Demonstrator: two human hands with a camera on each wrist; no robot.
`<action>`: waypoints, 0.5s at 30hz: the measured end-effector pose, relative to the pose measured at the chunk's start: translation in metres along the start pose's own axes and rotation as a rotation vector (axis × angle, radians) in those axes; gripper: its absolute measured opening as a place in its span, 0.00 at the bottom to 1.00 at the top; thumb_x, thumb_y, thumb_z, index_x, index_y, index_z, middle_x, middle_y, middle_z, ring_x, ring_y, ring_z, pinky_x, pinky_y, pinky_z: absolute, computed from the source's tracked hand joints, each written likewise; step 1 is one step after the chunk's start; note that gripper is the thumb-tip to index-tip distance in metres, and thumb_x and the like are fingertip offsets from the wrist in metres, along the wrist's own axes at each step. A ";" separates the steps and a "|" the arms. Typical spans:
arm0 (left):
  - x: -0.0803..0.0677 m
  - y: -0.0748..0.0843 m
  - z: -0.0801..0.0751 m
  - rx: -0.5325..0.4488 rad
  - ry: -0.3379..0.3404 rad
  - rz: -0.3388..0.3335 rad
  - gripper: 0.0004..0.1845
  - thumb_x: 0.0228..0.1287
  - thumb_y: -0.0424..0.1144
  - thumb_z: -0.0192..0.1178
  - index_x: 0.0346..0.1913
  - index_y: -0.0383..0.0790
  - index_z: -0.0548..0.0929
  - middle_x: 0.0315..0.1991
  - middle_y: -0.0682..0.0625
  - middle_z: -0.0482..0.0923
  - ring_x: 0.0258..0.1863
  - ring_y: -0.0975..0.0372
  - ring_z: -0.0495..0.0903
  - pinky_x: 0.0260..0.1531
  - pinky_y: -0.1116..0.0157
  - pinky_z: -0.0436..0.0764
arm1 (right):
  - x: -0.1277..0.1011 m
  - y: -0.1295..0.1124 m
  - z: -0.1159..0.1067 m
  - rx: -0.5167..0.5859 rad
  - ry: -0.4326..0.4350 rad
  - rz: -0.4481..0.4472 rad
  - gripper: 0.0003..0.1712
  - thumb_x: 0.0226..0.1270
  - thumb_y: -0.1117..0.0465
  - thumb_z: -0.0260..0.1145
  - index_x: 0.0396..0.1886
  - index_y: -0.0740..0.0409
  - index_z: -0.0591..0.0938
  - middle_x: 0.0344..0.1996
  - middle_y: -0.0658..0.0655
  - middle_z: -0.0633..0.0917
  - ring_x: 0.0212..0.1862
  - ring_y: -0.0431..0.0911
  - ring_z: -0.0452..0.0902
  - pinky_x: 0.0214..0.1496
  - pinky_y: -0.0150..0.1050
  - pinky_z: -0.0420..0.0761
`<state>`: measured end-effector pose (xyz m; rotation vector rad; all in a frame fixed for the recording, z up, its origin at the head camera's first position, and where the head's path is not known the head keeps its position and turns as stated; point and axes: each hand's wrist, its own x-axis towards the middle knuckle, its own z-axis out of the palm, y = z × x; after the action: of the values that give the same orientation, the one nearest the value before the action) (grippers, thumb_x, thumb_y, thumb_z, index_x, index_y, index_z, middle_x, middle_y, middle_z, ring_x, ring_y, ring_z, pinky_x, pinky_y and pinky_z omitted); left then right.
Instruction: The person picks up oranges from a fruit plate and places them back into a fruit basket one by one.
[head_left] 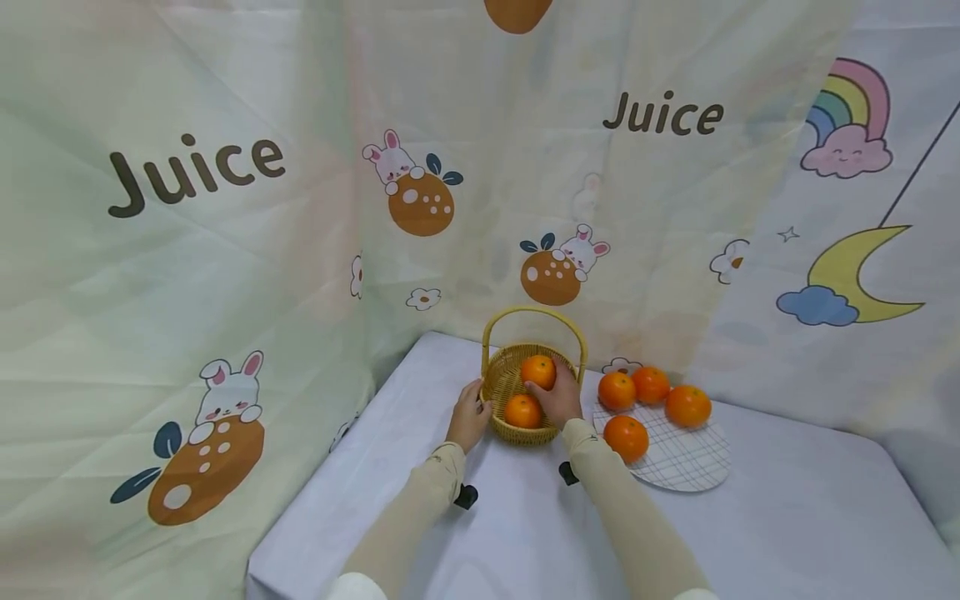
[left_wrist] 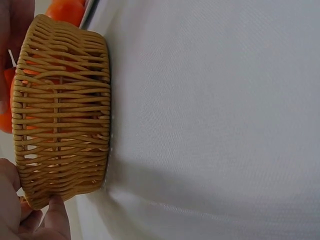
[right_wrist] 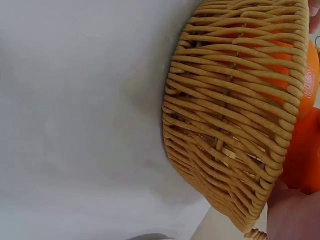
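A small wicker basket [head_left: 501, 375] with a hoop handle stands on the white tablecloth [head_left: 787, 517]. One orange [head_left: 522, 411] lies inside it. My right hand [head_left: 558, 398] grips a second orange [head_left: 538, 372] over the basket's right rim. My left hand [head_left: 469, 415] holds the basket's left rim with thumb and fingers. The left wrist view shows the basket wall [left_wrist: 62, 115] up close with my fingers [left_wrist: 52, 217] at its rim. The right wrist view shows the woven wall [right_wrist: 235, 115] and the held orange [right_wrist: 305, 150] beyond its rim.
A round checked plate [head_left: 686, 462] lies right of the basket with several oranges [head_left: 626, 437] on it. A printed cloth backdrop [head_left: 225, 208] hangs close behind and to the left. The table's front and right are bare cloth.
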<state>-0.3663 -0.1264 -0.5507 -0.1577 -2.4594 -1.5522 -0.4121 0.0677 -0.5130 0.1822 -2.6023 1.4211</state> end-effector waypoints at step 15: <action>0.001 -0.003 0.003 -0.034 0.009 0.004 0.28 0.72 0.31 0.50 0.72 0.29 0.61 0.71 0.37 0.57 0.66 0.47 0.67 0.58 0.59 0.77 | 0.005 0.004 0.012 0.032 0.002 0.122 0.45 0.62 0.54 0.71 0.72 0.61 0.60 0.64 0.65 0.71 0.61 0.60 0.69 0.67 0.59 0.68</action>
<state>-0.3678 -0.1248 -0.5543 -0.1609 -2.4259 -1.5900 -0.4188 0.0600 -0.5219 0.0266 -2.6312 1.5012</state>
